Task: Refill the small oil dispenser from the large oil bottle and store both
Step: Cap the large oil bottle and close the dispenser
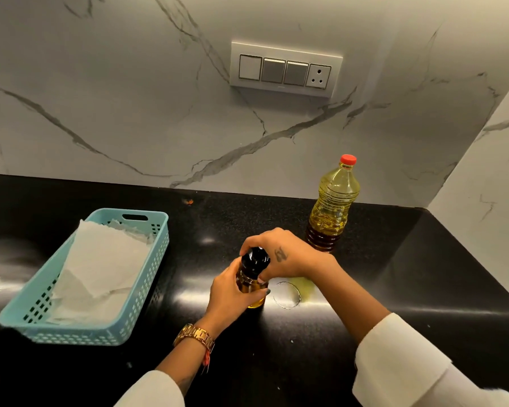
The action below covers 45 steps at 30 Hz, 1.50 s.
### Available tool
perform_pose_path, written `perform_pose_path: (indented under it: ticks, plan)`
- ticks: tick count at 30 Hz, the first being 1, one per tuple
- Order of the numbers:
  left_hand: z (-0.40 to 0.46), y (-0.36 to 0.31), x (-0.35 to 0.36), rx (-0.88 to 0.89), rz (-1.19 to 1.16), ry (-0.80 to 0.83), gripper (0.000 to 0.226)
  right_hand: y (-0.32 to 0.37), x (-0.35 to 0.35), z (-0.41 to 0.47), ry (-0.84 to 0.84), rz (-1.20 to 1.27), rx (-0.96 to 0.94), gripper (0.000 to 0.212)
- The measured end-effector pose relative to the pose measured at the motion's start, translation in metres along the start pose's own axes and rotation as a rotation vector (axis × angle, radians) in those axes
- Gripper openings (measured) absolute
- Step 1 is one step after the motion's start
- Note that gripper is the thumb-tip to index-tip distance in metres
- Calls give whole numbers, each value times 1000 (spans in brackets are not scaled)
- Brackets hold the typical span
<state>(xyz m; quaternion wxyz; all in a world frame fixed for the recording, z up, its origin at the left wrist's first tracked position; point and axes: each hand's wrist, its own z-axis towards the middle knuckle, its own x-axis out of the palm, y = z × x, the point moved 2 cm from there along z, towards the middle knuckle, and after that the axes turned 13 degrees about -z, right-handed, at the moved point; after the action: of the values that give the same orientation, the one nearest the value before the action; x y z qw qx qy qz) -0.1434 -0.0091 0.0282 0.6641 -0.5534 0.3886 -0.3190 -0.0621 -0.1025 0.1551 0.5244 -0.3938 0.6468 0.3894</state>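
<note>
Glass dispenser [252,284] mid-counter: left hand [232,295] grips its body, right hand [285,257] grips the cap [254,258]. Oily fingers could slip and tip it.

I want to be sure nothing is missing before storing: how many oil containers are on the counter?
2. The large oil bottle stands capped near the back wall; the small oil dispenser is in front, held by left hand and right hand.
</note>
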Motion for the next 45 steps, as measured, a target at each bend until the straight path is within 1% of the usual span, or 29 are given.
perform_pose_path:
  ticks: [3,6,9,11,13,15,16,17,18,19,21,22,24,27,31,38,45]
  plan:
    - [0,0,1,-14,-3,-7,60,3,3,7,32,-92,-29,53]
    - [0,2,0,-20,-15,-9,61,3,3,11,29,-137,-20,51]
    - [-1,1,0,-13,-27,-8,61,5,7,14,-27,-200,59,51]
    - [-1,1,0,-11,-30,-4,59,7,10,15,-51,-255,146,59]
    - [-1,0,-1,-1,-19,-5,59,3,5,11,-5,-238,222,66]
    - [-1,0,-1,-4,-18,-6,56,-3,-6,6,105,-174,247,68]
    - [-1,0,-1,-12,-31,-5,55,-5,-10,5,151,-151,229,69]
    - [-1,0,-1,-18,-42,-4,56,-6,-11,5,181,-141,186,75]
    - [-1,1,-1,-24,-49,-3,59,-4,-10,7,196,-140,129,80]
    - [-1,1,0,-27,-51,0,62,-1,-6,10,195,-143,68,80]
    - [-1,1,0,-34,-50,-3,66,2,2,16,166,-166,-5,66]
    - [-1,0,0,-38,-48,-5,65,2,4,17,146,-179,-15,59]
    - [-1,-2,1,-36,-39,-2,63,4,5,15,106,-202,-26,54]
    - [-2,-4,1,-32,-27,6,62,8,5,13,39,-242,-35,52]
    - [-2,-3,1,-26,-37,7,64,6,8,11,-14,-243,-39,56]
    - [-4,-3,1,-23,-25,1,65,5,7,13,10,-267,-67,56]
    - [-5,-5,1,-21,-27,-1,58,8,4,17,39,-310,-68,56]
